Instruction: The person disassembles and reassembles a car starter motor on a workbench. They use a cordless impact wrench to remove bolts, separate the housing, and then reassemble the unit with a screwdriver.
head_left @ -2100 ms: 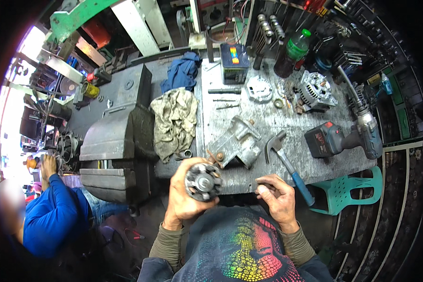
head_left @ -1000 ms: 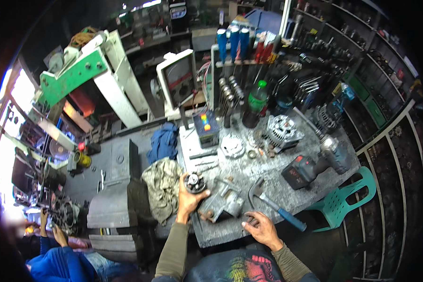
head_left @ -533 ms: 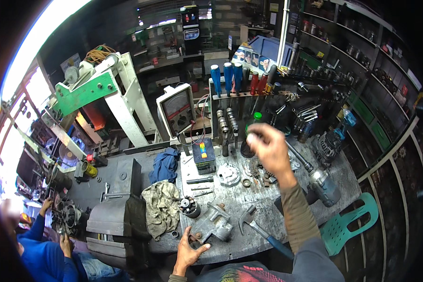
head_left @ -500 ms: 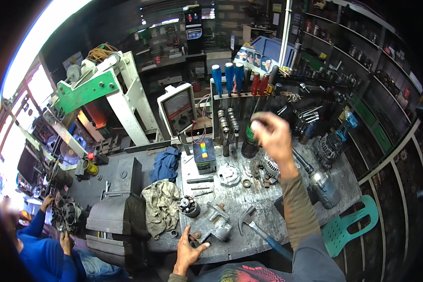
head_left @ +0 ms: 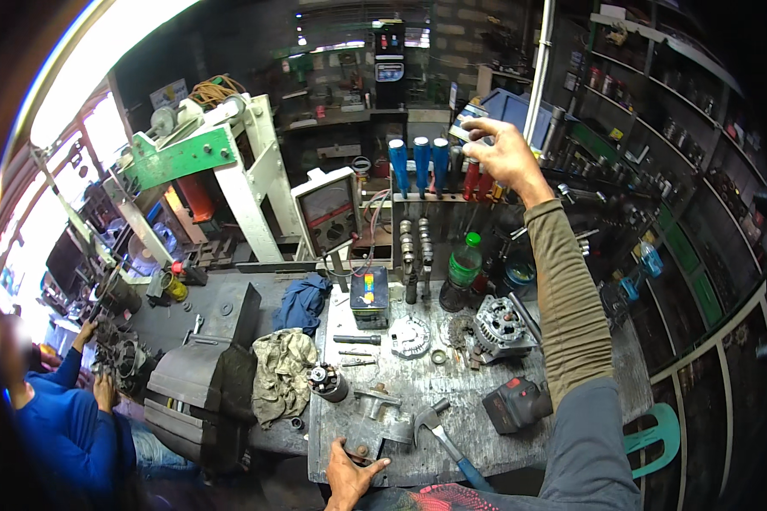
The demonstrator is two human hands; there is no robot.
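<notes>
My left hand point(head_left: 352, 477) is at the bench's front edge, thumb and fingers spread around the near end of a grey cast-metal housing point(head_left: 382, 410), gripping it. To its right lies a claw hammer point(head_left: 446, 443) with a blue handle. My right hand point(head_left: 510, 157) is raised at the tool rack, fingers curved and apart, with nothing visible in them. Just below its fingertips are red-handled screwdrivers point(head_left: 471, 180), partly hidden by the hand. Blue-handled screwdrivers point(head_left: 422, 162) stand in the rack to the left. A small armature-like part point(head_left: 327, 383) stands behind the housing.
An alternator point(head_left: 503, 325), a green-capped bottle point(head_left: 463, 271), a battery point(head_left: 369, 298) and a power tool's battery base point(head_left: 511, 404) stand on the bench point(head_left: 477, 383). A rag point(head_left: 281, 375) and a bench vise point(head_left: 198, 396) are left. A co-worker point(head_left: 68, 426) handles parts at far left.
My right hand has risen from above the bottle and alternator to the screwdriver rack. The view has shifted. My left hand stays at the housing.
</notes>
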